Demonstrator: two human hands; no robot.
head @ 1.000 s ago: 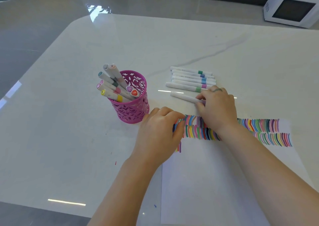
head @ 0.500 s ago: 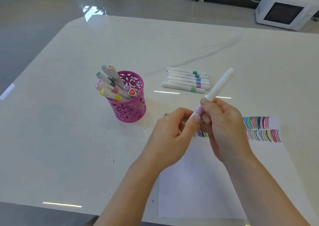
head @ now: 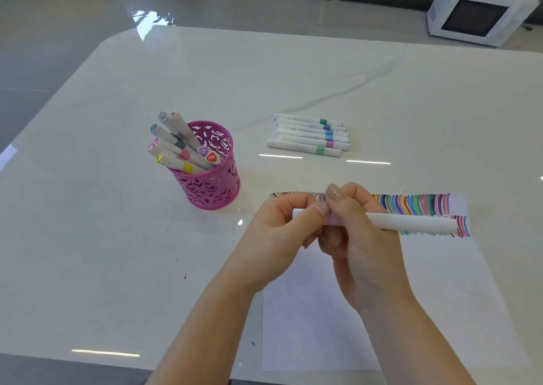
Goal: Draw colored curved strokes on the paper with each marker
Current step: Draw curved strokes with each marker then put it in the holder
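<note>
The white table holds a paper with many strokes done. The left hand and right hand both keep a tight grip on one marker — the cup has more to use, I think.

Recorded bright, even, soft light. Noted thin white glare streaks on table just beyond left hand and right hand, another nearer than left hand, off to its left. Noted window glare on floor far beyond. Saw faint shadows beneath hands. Found marker sharp, far edges bowed and slightly soft.
</note>
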